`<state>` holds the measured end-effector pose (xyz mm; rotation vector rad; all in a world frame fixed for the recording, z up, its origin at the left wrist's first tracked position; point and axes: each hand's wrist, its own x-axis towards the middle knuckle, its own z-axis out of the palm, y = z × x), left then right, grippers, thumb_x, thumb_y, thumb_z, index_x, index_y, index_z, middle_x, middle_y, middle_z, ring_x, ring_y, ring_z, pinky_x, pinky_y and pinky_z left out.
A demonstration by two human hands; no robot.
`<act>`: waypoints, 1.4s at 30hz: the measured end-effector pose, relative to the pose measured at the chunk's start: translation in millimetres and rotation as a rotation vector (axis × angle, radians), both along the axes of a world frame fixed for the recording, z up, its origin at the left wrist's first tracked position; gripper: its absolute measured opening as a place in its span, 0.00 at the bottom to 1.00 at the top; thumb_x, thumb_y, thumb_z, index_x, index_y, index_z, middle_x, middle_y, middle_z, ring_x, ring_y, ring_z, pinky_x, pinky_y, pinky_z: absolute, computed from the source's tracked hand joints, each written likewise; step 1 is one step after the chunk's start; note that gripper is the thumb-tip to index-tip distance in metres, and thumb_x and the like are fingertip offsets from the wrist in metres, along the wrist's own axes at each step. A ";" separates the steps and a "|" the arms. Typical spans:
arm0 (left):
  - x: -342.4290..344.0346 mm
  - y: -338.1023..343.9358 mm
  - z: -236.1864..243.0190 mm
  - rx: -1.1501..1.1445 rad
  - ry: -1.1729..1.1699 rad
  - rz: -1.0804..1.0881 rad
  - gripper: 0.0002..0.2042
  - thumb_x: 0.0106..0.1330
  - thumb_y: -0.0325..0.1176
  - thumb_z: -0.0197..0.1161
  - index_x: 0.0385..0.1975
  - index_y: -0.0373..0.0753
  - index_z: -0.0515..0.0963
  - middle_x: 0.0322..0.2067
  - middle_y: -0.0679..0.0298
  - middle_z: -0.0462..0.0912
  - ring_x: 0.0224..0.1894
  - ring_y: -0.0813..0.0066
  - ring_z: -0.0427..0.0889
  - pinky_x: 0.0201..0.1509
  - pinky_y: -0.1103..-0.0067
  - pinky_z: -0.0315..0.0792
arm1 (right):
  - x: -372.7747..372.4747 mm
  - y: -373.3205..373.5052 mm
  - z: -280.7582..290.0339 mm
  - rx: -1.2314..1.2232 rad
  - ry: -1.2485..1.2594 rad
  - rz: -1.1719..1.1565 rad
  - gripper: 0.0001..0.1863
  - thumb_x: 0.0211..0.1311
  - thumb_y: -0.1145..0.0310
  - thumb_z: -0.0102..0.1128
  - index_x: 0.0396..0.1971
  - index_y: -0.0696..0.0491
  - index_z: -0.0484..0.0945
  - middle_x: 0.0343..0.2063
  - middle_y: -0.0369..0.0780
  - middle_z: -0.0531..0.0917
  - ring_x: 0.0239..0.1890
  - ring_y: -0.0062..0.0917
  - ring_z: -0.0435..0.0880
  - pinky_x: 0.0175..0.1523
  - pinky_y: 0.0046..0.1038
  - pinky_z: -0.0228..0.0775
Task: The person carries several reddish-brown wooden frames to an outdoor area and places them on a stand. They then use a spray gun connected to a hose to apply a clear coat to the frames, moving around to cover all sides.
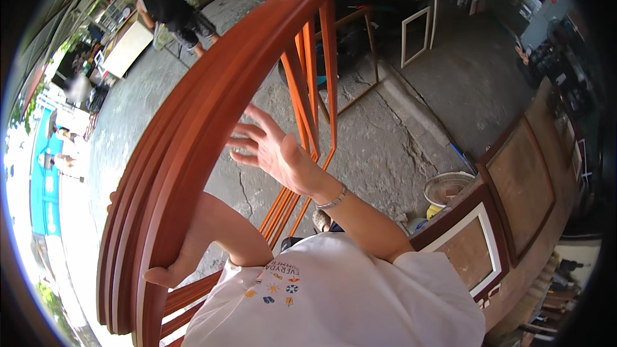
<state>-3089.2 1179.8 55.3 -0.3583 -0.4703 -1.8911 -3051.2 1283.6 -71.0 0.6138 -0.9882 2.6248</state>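
Observation:
Several reddish-brown wooden frames [212,90] stand stacked together on edge and slanted, filling the left and middle of the head view. My left hand [185,258] grips the near lower part of the stack, with the thumb lying along the nearest frame's edge; its other fingers are hidden behind the wood. My right hand [273,154] is raised inside the frames' opening, fingers spread and holding nothing. Its fingertips are close to the inner edge of the nearest frame; whether they touch it I cannot tell. A bracelet circles the right wrist.
Dark-framed panels [520,186] lie at the right, with a white rectangular frame [491,238] on them. Beside them sits a round fan [448,186]. The concrete floor [385,135] is cracked. Another person [173,9] stands near a table at the far left. A pale frame [416,37] stands farther back.

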 end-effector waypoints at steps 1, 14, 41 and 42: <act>-8.2 7.2 -3.8 -0.003 0.008 -0.017 0.31 0.50 0.56 0.60 0.52 0.42 0.74 0.44 0.52 0.76 0.47 0.51 0.80 0.52 0.56 0.76 | -15.9 7.3 1.0 -0.119 0.079 0.007 0.59 0.57 0.32 0.60 0.75 0.45 0.34 0.70 0.50 0.54 0.73 0.40 0.56 0.74 0.49 0.49; -46.9 209.0 -22.7 -0.058 -0.176 -0.450 0.39 0.48 0.55 0.58 0.59 0.35 0.70 0.53 0.39 0.72 0.57 0.42 0.75 0.63 0.52 0.70 | -51.9 198.9 30.7 -0.410 -0.090 -0.306 0.48 0.57 0.36 0.64 0.68 0.52 0.58 0.64 0.38 0.68 0.69 0.28 0.65 0.71 0.38 0.62; 57.9 800.4 -29.3 -0.547 0.048 -1.156 0.50 0.56 0.67 0.55 0.70 0.30 0.57 0.72 0.47 0.50 0.74 0.54 0.51 0.76 0.59 0.49 | 106.0 795.4 126.3 -0.398 0.085 -1.205 0.31 0.62 0.40 0.53 0.52 0.52 0.72 0.47 0.38 0.78 0.50 0.29 0.78 0.56 0.32 0.70; 71.2 833.9 -28.8 -0.502 0.074 -1.164 0.49 0.55 0.66 0.53 0.70 0.32 0.57 0.70 0.46 0.55 0.73 0.54 0.55 0.75 0.60 0.51 | 121.1 826.5 122.4 -0.354 0.096 -1.208 0.33 0.61 0.39 0.55 0.54 0.52 0.71 0.49 0.38 0.78 0.52 0.28 0.77 0.57 0.33 0.69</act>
